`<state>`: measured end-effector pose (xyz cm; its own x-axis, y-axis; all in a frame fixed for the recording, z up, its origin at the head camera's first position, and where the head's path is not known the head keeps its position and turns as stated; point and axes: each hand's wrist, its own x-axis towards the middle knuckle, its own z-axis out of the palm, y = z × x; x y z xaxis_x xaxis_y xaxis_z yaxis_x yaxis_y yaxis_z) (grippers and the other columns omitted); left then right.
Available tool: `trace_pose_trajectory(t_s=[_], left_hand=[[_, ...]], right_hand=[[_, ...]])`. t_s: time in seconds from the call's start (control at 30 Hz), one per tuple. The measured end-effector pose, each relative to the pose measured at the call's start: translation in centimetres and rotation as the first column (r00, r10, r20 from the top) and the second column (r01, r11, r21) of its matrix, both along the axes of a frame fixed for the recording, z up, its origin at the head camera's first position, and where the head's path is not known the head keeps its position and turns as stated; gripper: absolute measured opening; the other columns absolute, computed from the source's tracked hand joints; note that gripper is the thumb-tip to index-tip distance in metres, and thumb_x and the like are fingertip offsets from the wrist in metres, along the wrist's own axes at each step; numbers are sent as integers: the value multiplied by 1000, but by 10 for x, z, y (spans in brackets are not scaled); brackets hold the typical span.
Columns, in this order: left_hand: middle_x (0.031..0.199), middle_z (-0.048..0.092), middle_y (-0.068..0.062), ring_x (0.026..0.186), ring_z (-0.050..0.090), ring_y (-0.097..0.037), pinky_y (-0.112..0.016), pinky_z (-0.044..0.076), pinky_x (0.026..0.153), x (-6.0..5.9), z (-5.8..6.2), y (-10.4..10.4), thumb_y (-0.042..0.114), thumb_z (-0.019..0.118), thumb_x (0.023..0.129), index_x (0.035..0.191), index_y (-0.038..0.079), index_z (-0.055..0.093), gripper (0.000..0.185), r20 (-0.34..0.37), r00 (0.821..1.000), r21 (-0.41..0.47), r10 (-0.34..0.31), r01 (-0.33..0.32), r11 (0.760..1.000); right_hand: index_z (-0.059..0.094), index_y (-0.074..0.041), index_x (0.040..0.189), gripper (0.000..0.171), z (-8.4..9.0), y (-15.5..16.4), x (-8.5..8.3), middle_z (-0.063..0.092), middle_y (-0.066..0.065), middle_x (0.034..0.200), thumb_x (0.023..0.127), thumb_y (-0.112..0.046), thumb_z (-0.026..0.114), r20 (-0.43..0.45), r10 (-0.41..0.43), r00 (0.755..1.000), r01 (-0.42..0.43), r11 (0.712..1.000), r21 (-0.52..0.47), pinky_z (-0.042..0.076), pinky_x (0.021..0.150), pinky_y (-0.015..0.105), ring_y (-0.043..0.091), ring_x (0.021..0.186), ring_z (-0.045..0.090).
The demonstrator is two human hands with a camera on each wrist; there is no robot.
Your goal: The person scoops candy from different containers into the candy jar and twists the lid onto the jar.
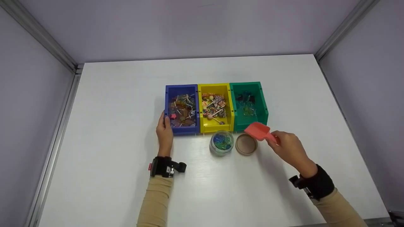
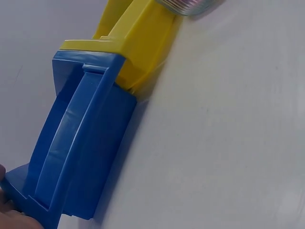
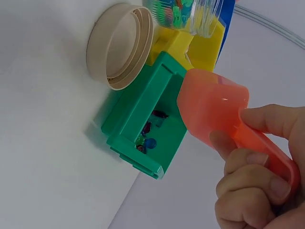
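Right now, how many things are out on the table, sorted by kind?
Bins: 3, the blue bin, yellow bin and green bin
Jars: 1, the glass jar
Lids: 1, the tan lid
Scoops: 1, the pink scoop, held in the right hand
Total: 6

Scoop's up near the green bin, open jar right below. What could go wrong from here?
Spill risk: the right hand grips the pink scoop by its handle, near the green bin; pieces carried to the open jar may miss its narrow mouth.
Knock risk: the jar and its lid sit close under the scoop and could get bumped.
The left hand steadies only the blue bin.
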<state>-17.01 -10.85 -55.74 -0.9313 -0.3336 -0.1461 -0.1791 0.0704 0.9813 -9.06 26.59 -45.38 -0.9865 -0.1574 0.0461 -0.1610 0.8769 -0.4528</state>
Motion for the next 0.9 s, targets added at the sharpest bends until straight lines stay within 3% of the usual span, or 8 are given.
trace_pose_trajectory(t_s=[0.33, 0.57, 0.9], left_hand=[[156, 35, -15, 148, 29, -27, -37, 25, 125, -3, 5, 0, 19, 37, 105, 148, 4, 36, 45, 28, 999, 126, 20, -23, 992], [155, 37, -15, 148, 31, -27, -37, 26, 124, -4, 5, -4, 21, 40, 104, 146, 3, 39, 46, 76, 997, 120, 24, -33, 992], [155, 36, -17, 147, 31, -28, -39, 28, 124, -2, 3, -8, 22, 39, 105, 148, 2, 35, 48, 62, 998, 105, -24, 17, 994]], right_hand=[[68, 11, 91, 16, 5, -2, -14, 66, 19, 67, 86, -4, 64, -2, -29, 1000, 29, 1000, 0, 33, 52, 21, 17, 53, 45], [68, 12, 86, 18, 2, -8, -21, 65, 20, 65, 86, -6, 64, 2, -63, 998, 63, 998, 0, 33, 51, 23, 18, 53, 46], [62, 8, 71, 23, -2, -18, -34, 51, 12, 55, 86, -9, 61, -8, -135, 991, 135, 991, 1, 26, 48, 25, 17, 52, 37]])
